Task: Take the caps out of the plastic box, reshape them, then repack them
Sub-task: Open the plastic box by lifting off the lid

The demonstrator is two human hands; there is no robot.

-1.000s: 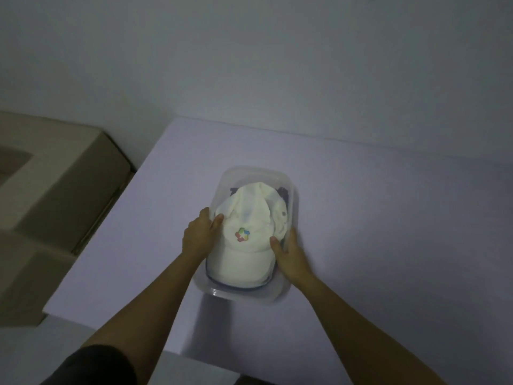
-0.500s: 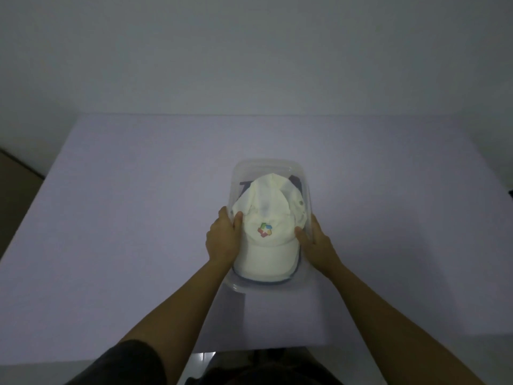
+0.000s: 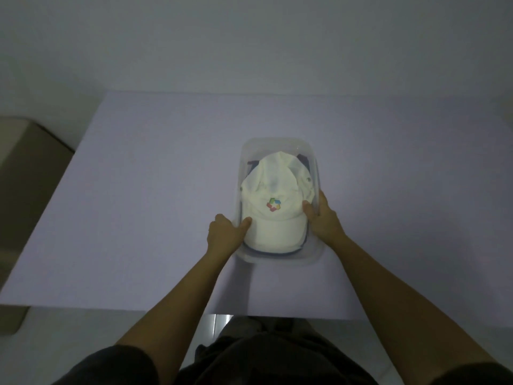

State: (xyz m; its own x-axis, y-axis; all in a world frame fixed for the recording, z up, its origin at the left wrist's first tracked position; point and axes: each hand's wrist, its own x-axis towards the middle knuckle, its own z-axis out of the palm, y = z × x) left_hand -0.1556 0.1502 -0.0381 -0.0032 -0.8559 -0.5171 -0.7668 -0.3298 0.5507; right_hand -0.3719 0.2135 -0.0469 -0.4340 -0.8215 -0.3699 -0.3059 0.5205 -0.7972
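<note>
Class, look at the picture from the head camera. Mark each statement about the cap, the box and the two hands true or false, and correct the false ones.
1. The white cap lies inside the clear plastic box. True.
2. The cap's front is plain, with no logo. False: a multicoloured logo sits on its front.
3. The left hand and the right hand are at opposite sides of the cap. True.
4. The box stands on the floor. False: it stands on the pale table.
5. The white cap is the only thing in the box. False: a dark item shows beneath it.
</note>
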